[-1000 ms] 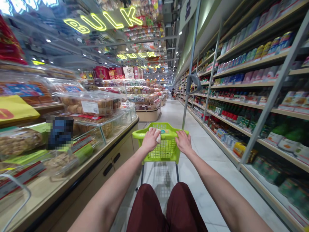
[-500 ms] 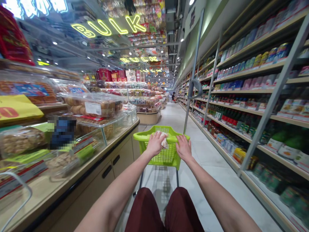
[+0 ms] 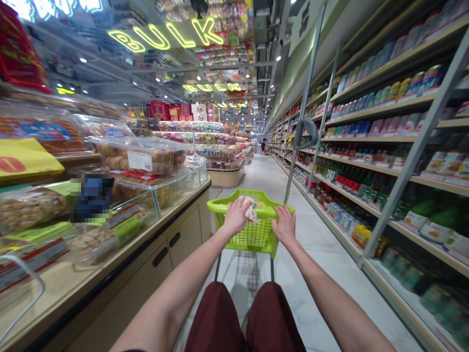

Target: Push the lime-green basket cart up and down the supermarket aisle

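Observation:
Both my hands grip the handle of a lime-green shopping cart (image 3: 252, 237) in front of me in a supermarket aisle. My left hand (image 3: 236, 215) is closed round the left part of the handle and also pinches a small crumpled white paper (image 3: 251, 213) against it. My right hand (image 3: 285, 225) is closed round the right part of the handle. The cart's mesh basket looks empty from here.
A counter (image 3: 120, 264) with clear boxes of baked goods (image 3: 141, 155) runs along the left. Shelves of bottles and cans (image 3: 366, 171) line the right. The tiled aisle floor (image 3: 267, 173) stretches ahead, with a person far down it. Neon BULK signs hang overhead.
The cart and I have rolled a little forward along the aisle. My hands stayed on the handle, and the paper now sticks out more from my left hand.

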Available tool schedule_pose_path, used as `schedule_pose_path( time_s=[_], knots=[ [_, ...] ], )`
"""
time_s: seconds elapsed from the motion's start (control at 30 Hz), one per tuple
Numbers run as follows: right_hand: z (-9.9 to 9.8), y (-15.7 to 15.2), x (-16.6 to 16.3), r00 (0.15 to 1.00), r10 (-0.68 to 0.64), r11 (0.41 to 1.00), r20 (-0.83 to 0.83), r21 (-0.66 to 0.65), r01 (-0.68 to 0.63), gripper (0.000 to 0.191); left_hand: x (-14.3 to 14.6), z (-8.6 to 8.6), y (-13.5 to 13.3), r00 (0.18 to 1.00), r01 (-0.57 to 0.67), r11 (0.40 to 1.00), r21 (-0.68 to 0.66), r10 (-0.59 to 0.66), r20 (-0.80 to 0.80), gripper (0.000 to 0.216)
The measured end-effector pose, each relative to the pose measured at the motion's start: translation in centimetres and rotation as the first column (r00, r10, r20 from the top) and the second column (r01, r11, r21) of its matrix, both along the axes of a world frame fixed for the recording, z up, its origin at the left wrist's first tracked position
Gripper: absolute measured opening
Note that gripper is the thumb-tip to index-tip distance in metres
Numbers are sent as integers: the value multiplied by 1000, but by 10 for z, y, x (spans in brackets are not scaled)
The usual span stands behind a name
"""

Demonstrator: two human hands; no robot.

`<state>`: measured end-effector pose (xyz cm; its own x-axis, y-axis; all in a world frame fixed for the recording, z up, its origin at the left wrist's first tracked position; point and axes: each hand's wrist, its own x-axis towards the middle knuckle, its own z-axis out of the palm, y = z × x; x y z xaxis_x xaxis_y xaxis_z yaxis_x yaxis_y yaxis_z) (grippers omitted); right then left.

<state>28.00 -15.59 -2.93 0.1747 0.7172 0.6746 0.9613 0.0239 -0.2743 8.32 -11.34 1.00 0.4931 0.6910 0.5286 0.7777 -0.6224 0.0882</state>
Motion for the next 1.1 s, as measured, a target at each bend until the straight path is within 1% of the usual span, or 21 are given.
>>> schedule_pose_path(
  time_s=[0.07,0.1,0.17,0.23,0.27,0.37,0.43,0.47,0.57,0.63,0.7,0.73,0.8,0.9,1.0,1.1],
  knots=[
    [1,-3,2,1000,0,1000,9,7,0,46,23,-1,-8,996,80,997,16,-79,-44,50],
    [1,-4,4,1000,1,1000,14,14,-1,46,30,-2,-10,993,100,995,18,-99,-63,52],
    [0,-5,7,1000,4,999,22,33,-5,45,31,-4,-12,991,106,994,24,-104,-85,55],
    [-2,-5,11,1000,13,998,23,55,-14,44,18,-6,-9,994,72,997,36,-69,-87,53],
    [-3,-5,13,1000,18,998,21,67,-19,44,8,-8,-6,996,37,999,35,-34,-82,52],
    [-6,-4,17,1000,25,995,4,95,-25,44,-24,-11,4,991,-121,993,-5,121,-53,49],
    [-7,-4,19,1000,28,994,-5,108,-27,43,-36,-12,8,982,-183,983,-23,182,-41,51],
    [-7,-3,19,1000,30,993,-7,112,-29,43,-37,-12,8,982,-188,982,-27,187,-37,53],
    [-8,-4,19,999,36,993,-11,115,-35,43,-23,-13,4,992,-128,991,-42,127,-25,54],
    [-8,-4,19,999,39,992,-15,118,-37,43,-4,-12,-2,999,-40,998,-40,40,-18,54],
    [-7,-5,18,999,43,992,-15,122,-40,43,12,-11,-8,1000,30,999,-34,-30,7,61],
    [-7,-5,18,999,45,991,-13,123,-43,43,18,-11,-11,999,48,998,-38,-47,28,67],
    [-7,-5,18,999,49,991,-11,125,-47,43,26,-11,-15,996,48,996,-73,-42,77,77],
    [-8,-5,18,999,45,990,-11,132,-43,43,26,-9,-17,992,57,988,-144,-39,122,82],
    [-9,-4,18,999,44,990,-10,135,-42,43,21,-2,-18,988,95,977,-191,-69,141,78],
    [-9,-3,18,999,44,990,-10,132,-42,43,20,7,-19,984,98,966,-239,-58,170,56]
  ],
)
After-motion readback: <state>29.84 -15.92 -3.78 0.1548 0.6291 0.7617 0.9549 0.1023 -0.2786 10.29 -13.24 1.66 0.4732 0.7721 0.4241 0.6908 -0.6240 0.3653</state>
